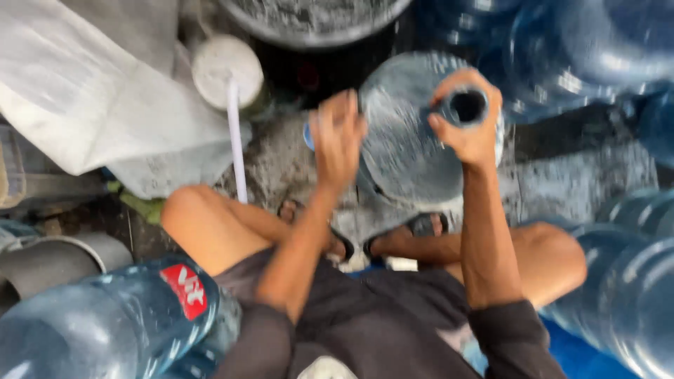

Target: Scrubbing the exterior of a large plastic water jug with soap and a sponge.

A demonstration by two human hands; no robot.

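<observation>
A large blue water jug (407,140) stands on the wet floor between my feet, its open neck facing up. My right hand (469,119) is wrapped around the jug's neck. My left hand (337,140) is beside the jug's left shoulder, fingers closed on a small blue object (307,135) that is blurred and mostly hidden. I am squatting, knees apart, in dark shorts and sandals.
Several more blue jugs lie around: one at the lower left (105,330), some at the right (625,281) and upper right (576,49). A white-lidded container (226,67) with a white tube (236,140) stands at the upper left beside a white sack (91,91). A round basin (316,21) sits ahead.
</observation>
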